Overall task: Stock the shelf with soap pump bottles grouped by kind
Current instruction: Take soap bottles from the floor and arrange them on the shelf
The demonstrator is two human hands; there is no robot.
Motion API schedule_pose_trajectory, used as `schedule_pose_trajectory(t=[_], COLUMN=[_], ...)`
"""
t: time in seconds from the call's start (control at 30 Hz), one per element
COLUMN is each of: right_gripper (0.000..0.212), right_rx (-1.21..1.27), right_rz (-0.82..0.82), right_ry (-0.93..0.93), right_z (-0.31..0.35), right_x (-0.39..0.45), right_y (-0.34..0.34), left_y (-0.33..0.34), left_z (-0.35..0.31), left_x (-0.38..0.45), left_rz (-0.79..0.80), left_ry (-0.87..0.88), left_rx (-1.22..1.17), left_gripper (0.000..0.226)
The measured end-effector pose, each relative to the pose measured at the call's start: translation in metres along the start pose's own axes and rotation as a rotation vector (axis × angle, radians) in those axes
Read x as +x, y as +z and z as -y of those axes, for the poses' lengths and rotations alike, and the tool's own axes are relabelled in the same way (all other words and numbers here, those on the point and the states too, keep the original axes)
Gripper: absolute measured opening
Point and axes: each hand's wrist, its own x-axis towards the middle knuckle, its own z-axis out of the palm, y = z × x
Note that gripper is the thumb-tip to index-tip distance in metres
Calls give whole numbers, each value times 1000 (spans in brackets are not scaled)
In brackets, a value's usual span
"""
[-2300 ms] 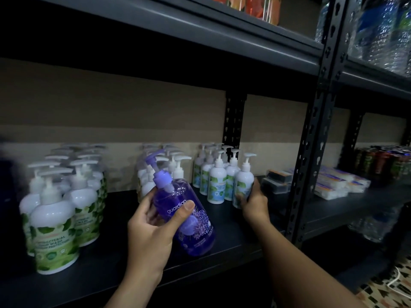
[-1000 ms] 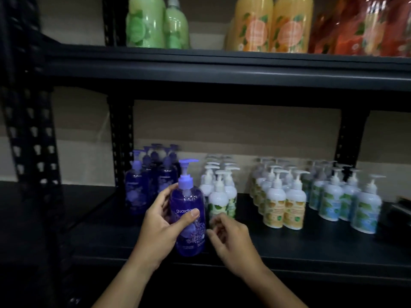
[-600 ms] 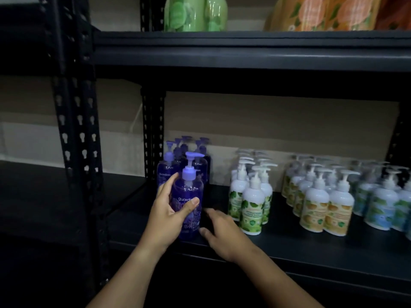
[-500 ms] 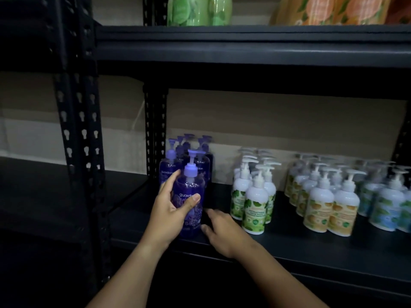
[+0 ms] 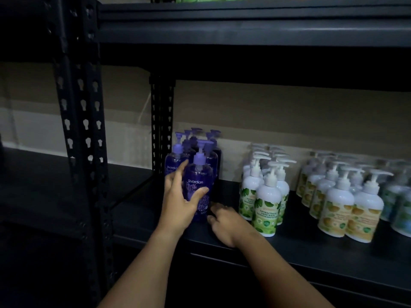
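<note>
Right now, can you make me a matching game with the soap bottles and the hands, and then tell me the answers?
Column one:
1. purple bottle
2. green-leaf bottles
3. orange-label bottles
4. right hand

Column two:
A. resting on the shelf beside the purple bottle's base
B. farther right than the green-leaf group
C. held by the left hand
D. standing in the middle, white with leaf labels

Pairs: 1-C, 2-D, 3-B, 4-A
</note>
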Motion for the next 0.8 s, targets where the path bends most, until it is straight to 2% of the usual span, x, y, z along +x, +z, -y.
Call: schedule_pose_trajectory(t=[0.17, 0.47, 0.8], right_gripper=[46, 51, 58], right_rx=[-11, -4, -55], right_rz=[-1, 7, -11], right_ry=[37, 93, 52], right_z=[-3, -8, -8], right_x=[13, 31, 35], right_y=[4, 7, 5], left_y=[14, 31, 36], left_z=[8, 19, 23], left_x=[10, 27, 28], left_rz=[-82, -124, -174], left_ry=[16, 56, 94], left_rx=[69, 282, 398], left_gripper=[80, 84, 82])
